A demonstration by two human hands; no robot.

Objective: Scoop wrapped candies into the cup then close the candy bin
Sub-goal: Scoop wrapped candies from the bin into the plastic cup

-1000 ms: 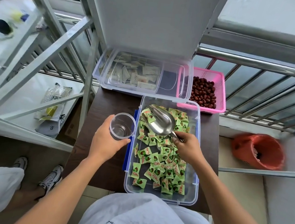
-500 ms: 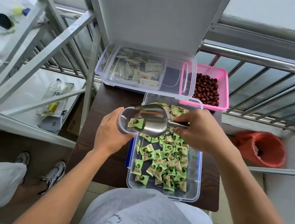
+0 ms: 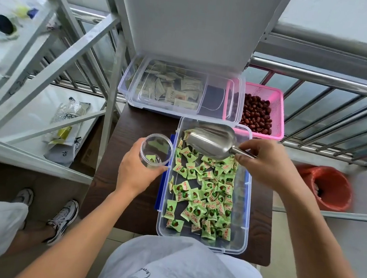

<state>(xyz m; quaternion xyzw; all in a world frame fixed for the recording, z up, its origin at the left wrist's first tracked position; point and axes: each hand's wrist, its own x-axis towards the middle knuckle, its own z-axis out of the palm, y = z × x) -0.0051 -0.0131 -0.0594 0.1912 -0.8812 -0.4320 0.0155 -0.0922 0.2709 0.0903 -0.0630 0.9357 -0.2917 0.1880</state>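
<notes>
head view: left hand (image 3: 136,174) gripped the cup (image 3: 156,151); right hand (image 3: 266,164) pinched the scoop (image 3: 211,139) over the candy bin (image 3: 243,214).

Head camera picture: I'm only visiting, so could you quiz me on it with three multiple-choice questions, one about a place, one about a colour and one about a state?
1. Where does the pink basket stand?
A) beyond the candy bin, to the right
B) on the left shelf
C) on the floor

2. What colour are the candy wrappers?
A) blue
B) green
C) silver

3. What is the state of the cup that the left hand holds?
A) brimful
B) upside down
C) upright, with a candy at its bottom

Answers:
1 A, it sits just past the bin's far right corner.
2 B, they are green with a red mark.
3 C, its mouth faces up and a green candy shows through the clear wall.
</notes>
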